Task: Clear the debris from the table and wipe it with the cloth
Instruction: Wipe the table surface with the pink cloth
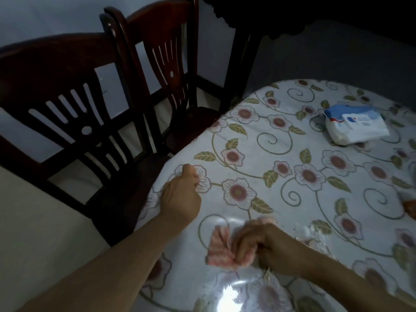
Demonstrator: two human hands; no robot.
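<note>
The table [281, 140] wears a white plastic cover printed with pink flowers and green leaves. My right hand [258, 242] is closed around a pink striped cloth [219, 247], pressed on the cover near the front edge. My left hand [182, 192] rests as a loose fist at the table's left edge, fingers curled; whether anything is inside it is hidden. Small white crumbs [308, 230] lie on the cover just right of my right hand.
A white and blue wipes pack [355, 124] lies at the far right of the table. An orange object [410, 207] peeks in at the right edge. Two dark wooden chairs [74, 113] stand pushed against the table's left side.
</note>
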